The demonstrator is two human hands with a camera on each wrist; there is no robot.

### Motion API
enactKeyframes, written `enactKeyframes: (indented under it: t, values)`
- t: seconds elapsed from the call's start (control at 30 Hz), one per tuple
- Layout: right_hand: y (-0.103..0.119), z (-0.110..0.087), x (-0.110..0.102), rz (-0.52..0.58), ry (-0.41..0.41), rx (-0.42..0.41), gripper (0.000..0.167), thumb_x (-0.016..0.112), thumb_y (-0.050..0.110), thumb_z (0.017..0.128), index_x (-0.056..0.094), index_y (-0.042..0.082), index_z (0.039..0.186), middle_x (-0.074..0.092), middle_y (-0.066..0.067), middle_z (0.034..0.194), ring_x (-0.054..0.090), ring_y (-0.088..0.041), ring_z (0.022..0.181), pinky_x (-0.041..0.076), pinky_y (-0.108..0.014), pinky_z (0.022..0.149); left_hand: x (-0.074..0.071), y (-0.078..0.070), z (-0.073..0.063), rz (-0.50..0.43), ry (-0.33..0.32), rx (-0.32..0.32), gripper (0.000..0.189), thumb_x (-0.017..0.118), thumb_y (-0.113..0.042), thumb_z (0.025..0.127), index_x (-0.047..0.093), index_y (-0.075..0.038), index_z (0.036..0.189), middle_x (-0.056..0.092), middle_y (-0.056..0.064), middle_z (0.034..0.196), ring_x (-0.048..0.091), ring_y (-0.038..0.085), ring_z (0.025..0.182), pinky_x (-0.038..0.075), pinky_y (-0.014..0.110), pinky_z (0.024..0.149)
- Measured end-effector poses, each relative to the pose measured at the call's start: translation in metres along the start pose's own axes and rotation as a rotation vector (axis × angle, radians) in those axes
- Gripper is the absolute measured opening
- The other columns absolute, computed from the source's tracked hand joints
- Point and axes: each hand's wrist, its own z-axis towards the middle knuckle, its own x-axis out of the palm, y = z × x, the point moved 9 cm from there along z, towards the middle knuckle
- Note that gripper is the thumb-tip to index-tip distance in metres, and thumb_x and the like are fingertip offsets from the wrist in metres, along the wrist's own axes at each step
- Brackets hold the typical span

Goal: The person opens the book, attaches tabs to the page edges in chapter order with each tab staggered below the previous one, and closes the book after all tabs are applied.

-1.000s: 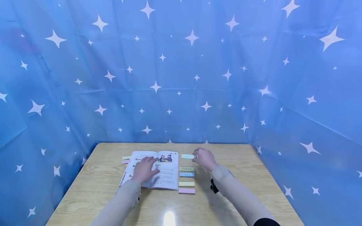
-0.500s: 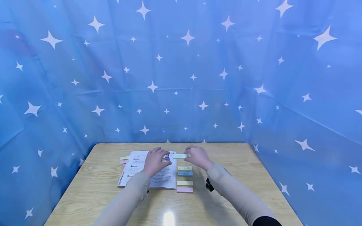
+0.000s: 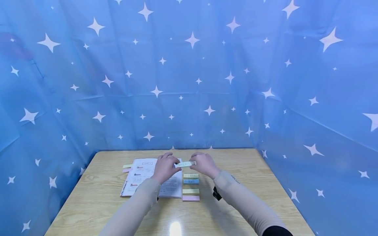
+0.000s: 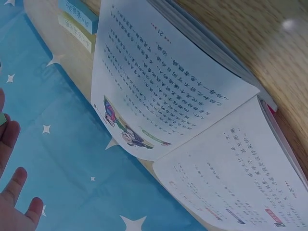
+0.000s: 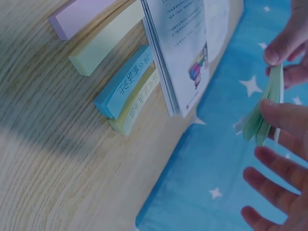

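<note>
While fingers (image 5: 272, 57) of left hand (image 3: 165, 167) and right hand (image 3: 205, 164) pinch the narrow pale-green paper pad (image 3: 185, 164), uneven pulling could tear it.

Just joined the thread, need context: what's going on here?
A person's left hand and right hand pinch a pale green sticky-note pad, its strips fanned, raised near the open book's far right corner. On the table, right of the book, lie a yellow pad, blue pad, second yellow pad and pink pad.
</note>
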Motion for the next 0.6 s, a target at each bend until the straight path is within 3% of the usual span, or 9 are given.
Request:
enactKeyframes:
  t: [0.6]
  values:
    - [0.0019,0.0,0.0054,0.029,0.032,0.017,0.023,0.078,0.027,0.083,0.077,0.015,0.102,0.066,-0.005,0.117,0.064,-0.021,0.099,0.055,-0.039,0.075,0.0036,0.005,-0.007,-0.008,0.024,-0.01,0.023,0.081,-0.034,0.079,0.077,-0.018,0.095,0.072,-0.007,0.089,0.047,0.026,0.127,0.032,0.053,0.106]
